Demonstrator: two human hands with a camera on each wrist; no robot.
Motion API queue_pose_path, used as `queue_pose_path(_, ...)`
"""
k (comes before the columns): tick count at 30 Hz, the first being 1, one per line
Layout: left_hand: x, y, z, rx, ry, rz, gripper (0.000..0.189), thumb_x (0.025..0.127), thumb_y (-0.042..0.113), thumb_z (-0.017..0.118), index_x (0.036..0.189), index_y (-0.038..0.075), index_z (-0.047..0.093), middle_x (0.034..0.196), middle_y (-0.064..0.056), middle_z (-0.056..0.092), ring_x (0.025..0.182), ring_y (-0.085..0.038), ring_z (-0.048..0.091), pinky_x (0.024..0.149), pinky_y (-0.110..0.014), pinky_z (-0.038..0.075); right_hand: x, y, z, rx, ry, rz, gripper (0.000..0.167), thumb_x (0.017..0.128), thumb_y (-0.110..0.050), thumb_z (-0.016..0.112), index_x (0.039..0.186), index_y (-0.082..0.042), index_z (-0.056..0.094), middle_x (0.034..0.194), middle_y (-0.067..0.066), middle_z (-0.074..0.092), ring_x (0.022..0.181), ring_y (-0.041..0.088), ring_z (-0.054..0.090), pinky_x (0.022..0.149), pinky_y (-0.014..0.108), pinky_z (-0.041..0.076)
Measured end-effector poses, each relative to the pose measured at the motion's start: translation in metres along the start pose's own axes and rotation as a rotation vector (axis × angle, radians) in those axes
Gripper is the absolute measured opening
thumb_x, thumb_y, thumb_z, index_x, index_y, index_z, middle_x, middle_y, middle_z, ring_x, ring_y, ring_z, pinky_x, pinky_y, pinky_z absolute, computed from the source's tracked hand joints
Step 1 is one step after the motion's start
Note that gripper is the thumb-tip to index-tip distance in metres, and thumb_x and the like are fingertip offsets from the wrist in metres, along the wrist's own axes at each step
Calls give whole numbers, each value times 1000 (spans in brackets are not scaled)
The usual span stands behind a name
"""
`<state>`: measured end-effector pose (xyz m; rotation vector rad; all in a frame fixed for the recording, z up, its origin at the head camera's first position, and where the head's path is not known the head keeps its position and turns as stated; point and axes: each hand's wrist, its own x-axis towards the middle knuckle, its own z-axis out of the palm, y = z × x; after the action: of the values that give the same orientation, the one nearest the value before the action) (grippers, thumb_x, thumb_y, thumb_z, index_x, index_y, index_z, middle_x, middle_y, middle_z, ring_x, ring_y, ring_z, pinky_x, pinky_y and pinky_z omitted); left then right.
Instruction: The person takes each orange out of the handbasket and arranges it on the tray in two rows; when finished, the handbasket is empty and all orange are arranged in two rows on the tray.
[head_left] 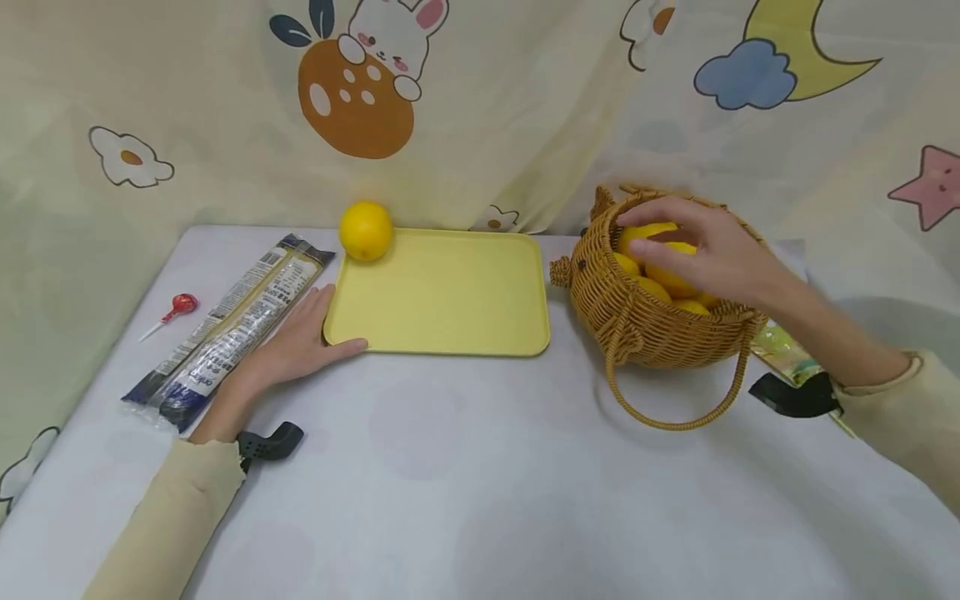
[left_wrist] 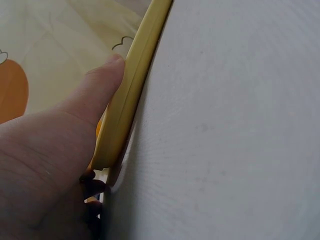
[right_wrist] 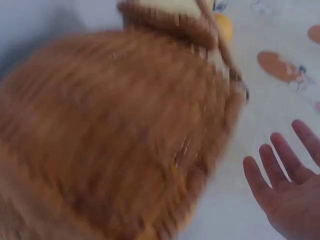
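My left hand [head_left: 300, 337] rests at the near left corner of a pale yellow tray [head_left: 450, 292], its fingers along the left side. In the left wrist view, the thumb [left_wrist: 102, 82] lies straight against the tray's edge [left_wrist: 131, 82]. A round, lemon-like yellow fruit [head_left: 366, 231] sits at the tray's far left corner. On the right, my right hand [head_left: 712, 246] hovers over a woven wicker basket [head_left: 652, 333] heaped with several yellow fruits [head_left: 651, 289]. Its fingers are spread and hold nothing. The right wrist view shows the basket [right_wrist: 110, 115] blurred beside the loose fingers [right_wrist: 272, 162].
Left of the tray lies a long clear-and-blue plastic packet [head_left: 232, 329], with a red lollipop [head_left: 183, 304] beyond it. The basket's rope handle [head_left: 675, 425] hangs toward the front. A colourful packet [head_left: 783, 350] is partly hidden behind the basket. A patterned cloth [head_left: 487, 108] backs the table.
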<state>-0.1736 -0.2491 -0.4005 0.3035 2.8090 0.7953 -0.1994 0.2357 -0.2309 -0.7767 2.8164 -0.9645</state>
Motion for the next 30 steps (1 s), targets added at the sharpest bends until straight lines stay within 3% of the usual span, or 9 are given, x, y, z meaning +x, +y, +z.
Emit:
queue_pose_path(2,0,-1,0,1,-4,3,111,85,61,63,156,3,-2,161,-25,7,148,-41,11,119,-61,15,11,7,-17,-38,-73,78,38,98,-30,55,134,-15,56,141,6,51,129,30,49,107,50,41)
queue_pose_path(4,0,-1,0,3,-12,3,112,85,61,62,155,3,-2,162,-25,4,149,-42,8,120,-61,13,25,16,-34,-106,-183,131,44,100,-36,50,138,-14,52,145,13,47,131,41,44,104,65,34)
queue_pose_path(9,-2,1,-2,5,-41,-22,113,86,62,61,155,2,-7,162,-23,-6,150,-42,-4,120,-62,5,58,41,-65,-283,-449,200,54,101,-47,41,145,-15,44,151,18,39,136,42,35,106,69,30)
queue_pose_path(12,-3,2,-3,6,-46,-34,113,86,62,60,155,2,-7,162,-23,-6,150,-42,-5,121,-62,4,68,54,-73,-284,-528,218,55,101,-48,39,147,-17,42,154,17,36,137,42,34,106,71,29)
queue_pose_path(17,-3,5,-3,5,-45,-30,113,86,62,61,155,2,-7,162,-24,-5,150,-42,-2,120,-62,6,73,72,-78,-180,-651,198,52,103,-41,37,150,-18,35,157,15,31,140,42,32,108,68,32)
queue_pose_path(24,-2,4,-2,8,-26,-15,112,85,61,62,155,3,-3,161,-26,6,148,-42,11,119,-61,14,77,86,-82,20,-868,292,53,106,-33,32,155,-16,21,162,14,16,143,39,28,103,53,48)
queue_pose_path(30,-2,3,-3,11,-19,-9,111,85,60,62,156,3,-2,161,-26,6,148,-42,12,119,-61,14,82,86,-79,100,-996,338,53,106,-32,34,155,-19,21,164,15,7,144,44,22,101,56,49)
